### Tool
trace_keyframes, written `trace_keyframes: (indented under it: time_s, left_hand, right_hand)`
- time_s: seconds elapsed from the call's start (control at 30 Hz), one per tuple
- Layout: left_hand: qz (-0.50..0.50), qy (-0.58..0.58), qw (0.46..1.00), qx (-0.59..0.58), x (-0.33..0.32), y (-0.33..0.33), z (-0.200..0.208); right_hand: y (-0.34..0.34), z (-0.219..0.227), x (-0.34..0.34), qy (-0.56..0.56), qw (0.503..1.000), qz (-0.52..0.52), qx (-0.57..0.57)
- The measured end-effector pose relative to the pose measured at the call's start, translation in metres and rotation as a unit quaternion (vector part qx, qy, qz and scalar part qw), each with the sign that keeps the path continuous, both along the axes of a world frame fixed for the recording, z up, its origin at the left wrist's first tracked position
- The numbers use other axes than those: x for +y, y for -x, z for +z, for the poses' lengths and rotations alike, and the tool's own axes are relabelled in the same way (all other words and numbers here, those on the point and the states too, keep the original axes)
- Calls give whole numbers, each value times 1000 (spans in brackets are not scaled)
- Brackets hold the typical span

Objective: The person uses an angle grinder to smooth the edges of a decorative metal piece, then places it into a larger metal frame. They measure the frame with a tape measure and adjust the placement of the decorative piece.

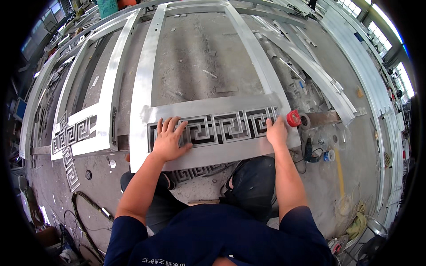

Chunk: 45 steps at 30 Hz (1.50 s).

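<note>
A silver metal fretwork panel (216, 128) with a square spiral pattern lies in the rectangular opening at the near end of a metal frame (213, 106). My left hand (167, 138) rests on the panel's left part, fingers spread and pointing away from me, its thumb over the near rail. At the panel's right end, my right hand (277, 132) grips the fretwork between thumb and fingers. Just right of that hand, a red tape measure (293, 118) sits at the frame's edge. Beneath the frame, between my legs, another fretwork piece (199, 172) shows in part.
A similar frame (106, 106) stands at the left, with fretwork pieces (71, 137) on its near end. Long metal profiles (315, 66) lie at the right. A power drill (313, 150) and a blue-and-white roll (329, 155) are on the floor. A dark hose (80, 213) curls lower left.
</note>
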<state>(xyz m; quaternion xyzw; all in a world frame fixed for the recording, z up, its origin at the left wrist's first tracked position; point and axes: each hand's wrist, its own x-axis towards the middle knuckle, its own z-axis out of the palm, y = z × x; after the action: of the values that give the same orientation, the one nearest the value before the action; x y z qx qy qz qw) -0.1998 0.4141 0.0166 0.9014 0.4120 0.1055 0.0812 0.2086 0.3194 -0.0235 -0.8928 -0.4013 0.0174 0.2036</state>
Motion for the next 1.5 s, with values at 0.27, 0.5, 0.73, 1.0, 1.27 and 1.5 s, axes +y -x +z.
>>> trace_keyframes:
  time_s: [0.27,0.5,0.73,1.0,1.27,1.5]
  left_hand:
    - [80,0,994,-74,-42,-13,-17]
    - [47,16,998,-23,-49,-17,-12]
    - [32,73,997,-15,-47,-19,-12]
    - [15,134,991,5,-45,-25,-6]
    - [8,133,991,25,-42,-25,-4]
    - [31,115,992,45,-41,-31,-7]
  right_hand:
    - [7,-2,3,37,998,17,-50]
    - [6,-3,3,75,995,11,-69]
    - [2,-10,7,47,995,7,-91]
    - [-7,-23,5,11,994,-20,-103]
    - [9,0,10,106,992,-17,-67]
    - [-13,-24,7,127,991,0,-47]
